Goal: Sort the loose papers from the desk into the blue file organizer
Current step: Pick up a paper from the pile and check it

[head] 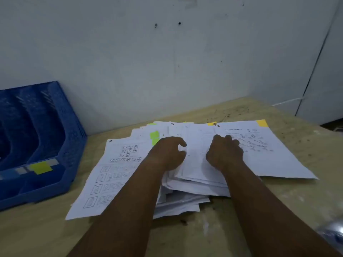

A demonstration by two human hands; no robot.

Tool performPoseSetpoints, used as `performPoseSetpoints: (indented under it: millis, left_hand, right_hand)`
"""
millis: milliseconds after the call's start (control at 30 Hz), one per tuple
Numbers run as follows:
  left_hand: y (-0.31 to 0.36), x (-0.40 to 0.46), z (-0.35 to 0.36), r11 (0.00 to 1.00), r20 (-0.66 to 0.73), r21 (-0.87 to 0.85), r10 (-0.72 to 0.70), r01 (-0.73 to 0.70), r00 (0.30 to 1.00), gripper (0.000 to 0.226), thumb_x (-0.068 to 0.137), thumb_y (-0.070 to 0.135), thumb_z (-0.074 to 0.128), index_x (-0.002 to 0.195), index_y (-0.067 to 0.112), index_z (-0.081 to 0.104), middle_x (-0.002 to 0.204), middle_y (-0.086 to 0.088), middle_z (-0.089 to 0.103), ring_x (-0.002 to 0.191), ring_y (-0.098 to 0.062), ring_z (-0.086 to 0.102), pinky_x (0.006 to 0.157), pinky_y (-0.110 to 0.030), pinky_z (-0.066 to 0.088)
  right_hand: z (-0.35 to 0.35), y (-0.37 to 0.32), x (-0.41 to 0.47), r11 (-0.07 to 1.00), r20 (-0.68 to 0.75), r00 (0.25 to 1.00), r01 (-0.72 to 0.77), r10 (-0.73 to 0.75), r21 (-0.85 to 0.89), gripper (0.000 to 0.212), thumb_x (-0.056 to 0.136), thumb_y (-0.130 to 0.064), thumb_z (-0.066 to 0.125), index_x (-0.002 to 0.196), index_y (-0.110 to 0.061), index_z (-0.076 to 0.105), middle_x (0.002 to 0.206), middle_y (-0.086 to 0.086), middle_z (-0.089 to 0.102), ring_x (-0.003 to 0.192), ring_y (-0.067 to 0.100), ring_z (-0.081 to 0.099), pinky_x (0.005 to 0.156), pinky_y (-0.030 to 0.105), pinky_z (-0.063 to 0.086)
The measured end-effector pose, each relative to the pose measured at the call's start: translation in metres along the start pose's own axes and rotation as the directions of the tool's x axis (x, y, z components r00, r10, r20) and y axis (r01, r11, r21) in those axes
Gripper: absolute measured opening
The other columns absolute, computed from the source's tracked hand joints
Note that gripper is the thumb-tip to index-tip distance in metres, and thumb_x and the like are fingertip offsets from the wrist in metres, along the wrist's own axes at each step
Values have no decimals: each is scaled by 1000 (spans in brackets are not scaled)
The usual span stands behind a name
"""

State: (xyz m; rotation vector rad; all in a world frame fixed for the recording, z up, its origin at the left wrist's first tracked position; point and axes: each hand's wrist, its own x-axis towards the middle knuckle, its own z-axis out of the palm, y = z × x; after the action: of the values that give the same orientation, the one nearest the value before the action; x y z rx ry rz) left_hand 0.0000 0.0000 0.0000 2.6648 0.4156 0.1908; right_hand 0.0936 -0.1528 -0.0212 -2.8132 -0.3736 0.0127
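Observation:
A spread pile of loose white printed papers covers the middle of the wooden desk, some with green or yellow sticky tabs. My left hand rests on the pile with fingers curled, its thumb and fingertips at the edge of a sheet. My right hand lies on the papers beside it, fingers curled down onto a sheet. The blue file organizer stands at the left, its slots facing me, with a yellow label on its front.
A pale wall rises right behind the desk. A white cable runs along the corner at the right. Dark specks dot the desk top at the back right. A blurred shiny object shows at the lower right edge.

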Motion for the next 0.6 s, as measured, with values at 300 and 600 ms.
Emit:
performPoseSetpoints:
  millis: [300,600]
  left_hand:
    - [-6,1,23,991,49,99,-98,93,994,29,88,45,67,116,36,67,129,5,59,120,-18,56,104,-34,45]
    - [-6,2,29,989,40,112,-104,99,994,30,88,50,66,115,36,66,124,6,58,115,-19,58,102,-36,46]
  right_hand:
    - [-5,17,6,996,6,1000,-19,18,83,36,81,-19,57,116,-13,54,120,11,54,115,36,52,90,41,49]
    - [-7,18,10,998,138,990,-14,22,-59,49,81,-29,61,128,-21,48,129,9,45,126,34,41,93,46,43]
